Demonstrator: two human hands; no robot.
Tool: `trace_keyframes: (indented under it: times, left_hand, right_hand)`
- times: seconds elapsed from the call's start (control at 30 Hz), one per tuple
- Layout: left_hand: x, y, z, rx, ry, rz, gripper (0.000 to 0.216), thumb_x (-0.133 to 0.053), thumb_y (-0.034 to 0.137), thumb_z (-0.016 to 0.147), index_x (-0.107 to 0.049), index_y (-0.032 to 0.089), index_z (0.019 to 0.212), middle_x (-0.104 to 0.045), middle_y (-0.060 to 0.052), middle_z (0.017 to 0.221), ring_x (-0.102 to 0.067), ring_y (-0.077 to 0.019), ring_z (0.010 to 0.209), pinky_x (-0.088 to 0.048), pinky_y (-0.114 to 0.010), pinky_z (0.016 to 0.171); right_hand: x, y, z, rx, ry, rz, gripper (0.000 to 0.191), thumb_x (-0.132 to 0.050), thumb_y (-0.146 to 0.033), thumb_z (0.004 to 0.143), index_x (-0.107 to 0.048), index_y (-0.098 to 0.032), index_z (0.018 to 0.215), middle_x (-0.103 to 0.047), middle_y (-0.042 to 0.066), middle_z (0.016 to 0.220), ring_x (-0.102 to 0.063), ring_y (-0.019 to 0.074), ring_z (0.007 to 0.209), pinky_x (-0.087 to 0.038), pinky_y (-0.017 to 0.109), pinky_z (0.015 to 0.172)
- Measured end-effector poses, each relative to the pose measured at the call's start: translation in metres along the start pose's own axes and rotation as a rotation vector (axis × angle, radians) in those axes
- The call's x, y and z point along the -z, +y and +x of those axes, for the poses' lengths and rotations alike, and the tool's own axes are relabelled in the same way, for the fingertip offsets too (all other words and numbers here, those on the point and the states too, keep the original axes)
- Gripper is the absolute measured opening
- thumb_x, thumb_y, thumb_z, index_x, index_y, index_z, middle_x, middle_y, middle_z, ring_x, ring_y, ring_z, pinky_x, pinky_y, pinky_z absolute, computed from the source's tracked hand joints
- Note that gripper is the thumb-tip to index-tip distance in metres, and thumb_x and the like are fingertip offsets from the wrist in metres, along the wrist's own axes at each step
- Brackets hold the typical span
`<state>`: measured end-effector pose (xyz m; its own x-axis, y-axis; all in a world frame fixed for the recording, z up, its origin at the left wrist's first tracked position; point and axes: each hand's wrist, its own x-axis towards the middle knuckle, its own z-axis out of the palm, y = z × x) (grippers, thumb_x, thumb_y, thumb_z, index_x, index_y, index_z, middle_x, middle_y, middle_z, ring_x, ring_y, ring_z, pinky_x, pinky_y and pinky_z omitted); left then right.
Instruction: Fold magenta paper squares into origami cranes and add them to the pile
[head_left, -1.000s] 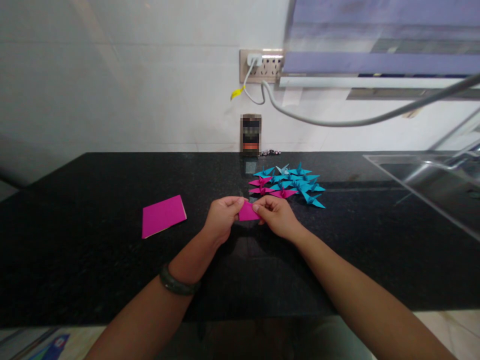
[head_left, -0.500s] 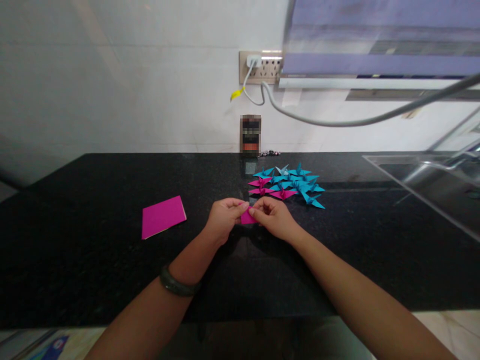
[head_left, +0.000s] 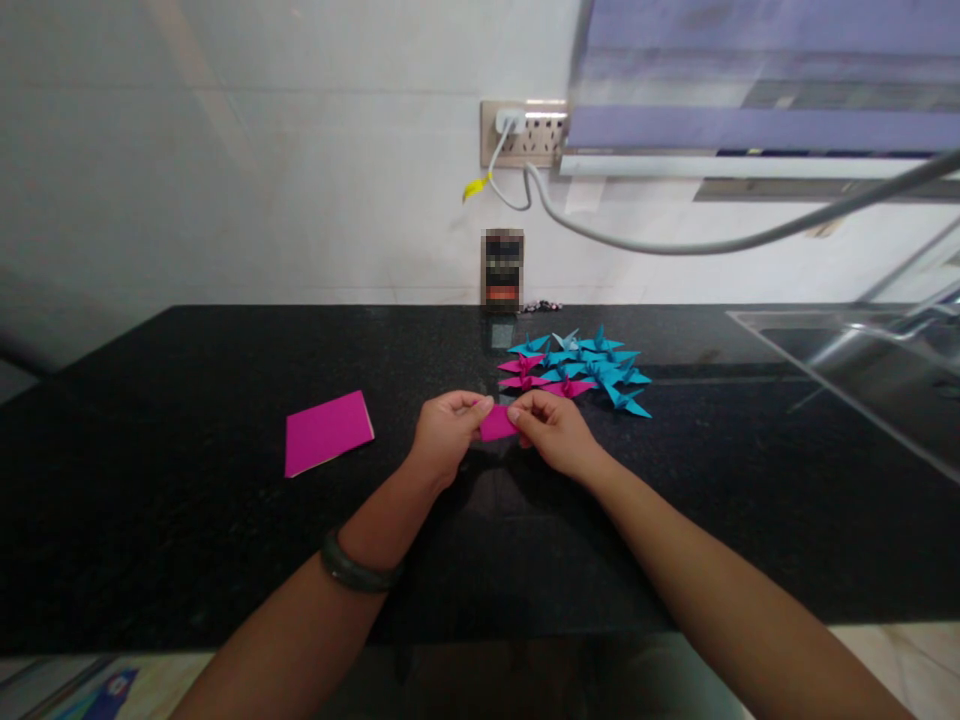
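Note:
A small folded piece of pink paper is held just over the dark counter, stretched between both hands. My left hand pinches its left edge, thumb on top. On the opposite edge, my right hand grips it between thumb and bent fingers. Right behind the hands lie several blue paper cranes and a few pink paper cranes, packed close together. To the left rests a stack of square pink paper, apart from the hands.
The black speckled counter runs back to a pale wall. Against that wall stands a small blurred-out upright object, a beaded string beside it. A grey cable hangs from the socket. At right is a metal sink.
My right hand has shifted slightly right along the pink paper, so more of the paper shows between the hands. The left hand has barely moved.

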<state>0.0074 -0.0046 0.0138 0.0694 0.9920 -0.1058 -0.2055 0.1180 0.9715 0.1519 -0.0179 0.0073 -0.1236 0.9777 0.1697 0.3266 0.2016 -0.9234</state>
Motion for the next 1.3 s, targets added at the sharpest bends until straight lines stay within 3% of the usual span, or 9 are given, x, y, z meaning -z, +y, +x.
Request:
trace_keyframes:
  times: [0.23, 0.43, 0.53, 0.77, 0.83, 0.97, 1.1, 1.3]
  left_hand:
    - [0.001, 0.001, 0.0, 0.027, -0.034, 0.15, 0.021, -0.073, 0.026, 0.053, -0.061, 0.011, 0.063, -0.059, 0.0, 0.051, -0.052, -0.0085, 0.044, -0.04, -0.019, 0.045]
    - [0.0, 0.004, -0.002, -0.005, -0.02, 0.168, 0.017, -0.072, 0.024, 0.055, -0.061, 0.012, 0.058, -0.058, 0.001, 0.047, -0.049, -0.0075, 0.041, -0.037, -0.018, 0.042]
    - [-0.001, 0.005, -0.003, 0.006, -0.025, 0.168, 0.016, -0.071, 0.024, 0.057, -0.061, 0.012, 0.059, -0.058, 0.001, 0.048, -0.05, -0.0078, 0.041, -0.039, -0.018, 0.042]
    - [0.003, 0.003, -0.002, 0.16, -0.216, 0.208, 0.017, -0.068, 0.026, 0.064, -0.067, 0.011, 0.07, -0.065, -0.006, 0.059, -0.058, -0.0108, 0.05, -0.043, -0.019, 0.048]
    - [0.004, 0.003, -0.001, 0.178, -0.201, 0.179, 0.016, -0.068, 0.026, 0.064, -0.066, 0.011, 0.069, -0.065, -0.006, 0.057, -0.059, -0.0109, 0.049, -0.043, -0.019, 0.047]
    - [0.005, 0.005, 0.001, 0.171, -0.063, 0.044, 0.016, -0.067, 0.024, 0.066, -0.064, 0.011, 0.073, -0.065, -0.004, 0.059, -0.059, -0.0104, 0.049, -0.044, -0.018, 0.046]
    - [0.005, 0.006, 0.002, 0.174, -0.029, -0.058, 0.016, -0.067, 0.024, 0.066, -0.063, 0.011, 0.075, -0.066, -0.005, 0.064, -0.06, -0.0095, 0.051, -0.044, -0.016, 0.046]
    - [0.005, 0.004, 0.001, 0.186, -0.096, -0.084, 0.019, -0.068, 0.024, 0.065, -0.065, 0.011, 0.079, -0.067, -0.006, 0.066, -0.06, -0.0093, 0.054, -0.045, -0.017, 0.049]
  right_hand:
    - [0.005, 0.001, 0.0, 0.155, 0.001, -0.223, 0.015, -0.048, -0.026, 0.078, -0.051, -0.017, 0.066, -0.049, -0.002, 0.058, -0.045, 0.01, 0.054, -0.035, 0.022, 0.052]
    - [0.0, 0.003, 0.0, 0.08, 0.046, -0.15, 0.017, -0.048, -0.03, 0.079, -0.049, -0.018, 0.067, -0.047, -0.003, 0.055, -0.043, 0.01, 0.05, -0.033, 0.021, 0.049]
    - [0.001, 0.002, 0.0, 0.114, 0.048, -0.187, 0.018, -0.047, -0.029, 0.08, -0.048, -0.018, 0.065, -0.045, -0.003, 0.052, -0.043, 0.0104, 0.05, -0.033, 0.022, 0.049]
    - [0.011, 0.002, 0.001, 0.182, 0.036, -0.26, 0.015, -0.05, -0.027, 0.079, -0.055, -0.017, 0.07, -0.053, 0.0, 0.062, -0.047, 0.011, 0.057, -0.037, 0.023, 0.054]
    - [0.013, 0.002, 0.001, 0.216, 0.065, -0.275, 0.012, -0.053, -0.028, 0.078, -0.057, -0.017, 0.081, -0.055, 0.001, 0.067, -0.049, 0.0121, 0.06, -0.039, 0.024, 0.056]
    - [0.017, -0.001, -0.001, 0.44, 0.066, -0.361, 0.028, -0.058, -0.023, 0.074, -0.055, -0.018, 0.101, -0.052, 0.008, 0.093, -0.05, 0.0179, 0.083, -0.045, 0.03, 0.067]
    - [0.018, -0.001, -0.002, 0.565, 0.006, -0.433, 0.032, -0.056, -0.015, 0.071, -0.056, -0.021, 0.102, -0.045, 0.01, 0.105, -0.045, 0.0224, 0.102, -0.045, 0.037, 0.077]
    - [0.016, 0.009, 0.001, 0.613, 0.069, -0.526, 0.019, -0.055, -0.019, 0.077, -0.063, -0.024, 0.093, -0.047, 0.008, 0.104, -0.047, 0.0199, 0.096, -0.044, 0.038, 0.081]
